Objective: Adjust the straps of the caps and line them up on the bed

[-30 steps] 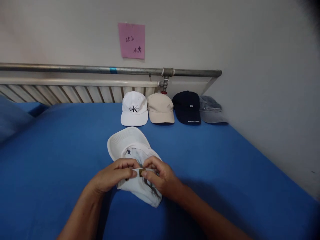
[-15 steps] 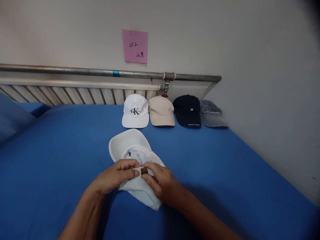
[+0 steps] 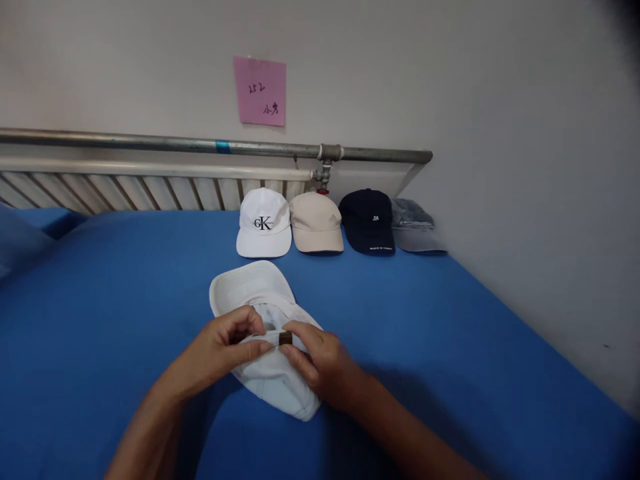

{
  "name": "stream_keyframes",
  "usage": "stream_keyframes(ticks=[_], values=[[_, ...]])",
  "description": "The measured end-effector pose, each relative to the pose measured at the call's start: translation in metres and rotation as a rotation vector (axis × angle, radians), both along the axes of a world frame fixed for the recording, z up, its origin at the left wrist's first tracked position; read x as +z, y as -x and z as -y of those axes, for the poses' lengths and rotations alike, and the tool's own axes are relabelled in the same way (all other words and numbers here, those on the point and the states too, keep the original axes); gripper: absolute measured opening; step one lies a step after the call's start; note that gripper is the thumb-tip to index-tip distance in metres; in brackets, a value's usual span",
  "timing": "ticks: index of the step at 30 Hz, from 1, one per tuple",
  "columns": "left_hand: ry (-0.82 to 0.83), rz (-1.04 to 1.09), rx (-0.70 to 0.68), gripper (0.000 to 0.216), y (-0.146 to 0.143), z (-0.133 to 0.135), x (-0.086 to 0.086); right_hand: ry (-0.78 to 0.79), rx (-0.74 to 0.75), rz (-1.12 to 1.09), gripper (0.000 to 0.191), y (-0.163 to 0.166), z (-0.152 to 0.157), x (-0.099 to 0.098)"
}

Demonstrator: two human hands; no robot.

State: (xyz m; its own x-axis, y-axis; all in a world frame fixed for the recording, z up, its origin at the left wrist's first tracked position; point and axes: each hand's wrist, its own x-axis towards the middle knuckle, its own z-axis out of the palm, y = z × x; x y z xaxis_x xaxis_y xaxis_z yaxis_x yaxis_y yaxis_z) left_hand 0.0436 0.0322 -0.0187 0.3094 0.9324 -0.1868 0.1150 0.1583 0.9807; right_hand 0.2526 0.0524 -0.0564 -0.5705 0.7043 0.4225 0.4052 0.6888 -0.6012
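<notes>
A white baseball cap [image 3: 280, 387] lies on the blue sheet in front of me, its inside facing up and its brim pointing away to the upper left. Across its back runs an adjustment strap with a dark brass-coloured buckle [image 3: 285, 339]. My left hand [image 3: 227, 343] is closed on the strap left of the buckle, thumb below and fingers above. With thumb and forefinger, my right hand [image 3: 323, 360] pinches the strap right at the buckle. Part of the strap is hidden by my fingers.
Behind it stand a white cap with dark letters [image 3: 264, 223], a beige cap [image 3: 317, 223], a navy cap [image 3: 369, 223] and a folded grey cap [image 3: 417, 227]. A radiator [image 3: 150, 190], a metal pipe [image 3: 165, 142] and a pink note [image 3: 260, 92] are along the wall.
My left fingers have lifted and drawn back slightly from the buckle, leaving more strap showing. My right hand keeps its pinch. The whole view has shifted a little.
</notes>
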Motion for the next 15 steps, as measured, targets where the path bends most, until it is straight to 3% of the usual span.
stream_keyframes(ticks=[9, 15], values=[[-0.056, -0.218, -0.012, 0.018, -0.008, 0.001, 0.003, -0.129, -0.002, 0.029, 0.027, -0.003, 0.000, 0.003], [-0.062, -0.237, 0.003, 0.020, -0.011, 0.002, 0.004, -0.174, 0.007, 0.128, 0.015, -0.006, -0.001, 0.009]])
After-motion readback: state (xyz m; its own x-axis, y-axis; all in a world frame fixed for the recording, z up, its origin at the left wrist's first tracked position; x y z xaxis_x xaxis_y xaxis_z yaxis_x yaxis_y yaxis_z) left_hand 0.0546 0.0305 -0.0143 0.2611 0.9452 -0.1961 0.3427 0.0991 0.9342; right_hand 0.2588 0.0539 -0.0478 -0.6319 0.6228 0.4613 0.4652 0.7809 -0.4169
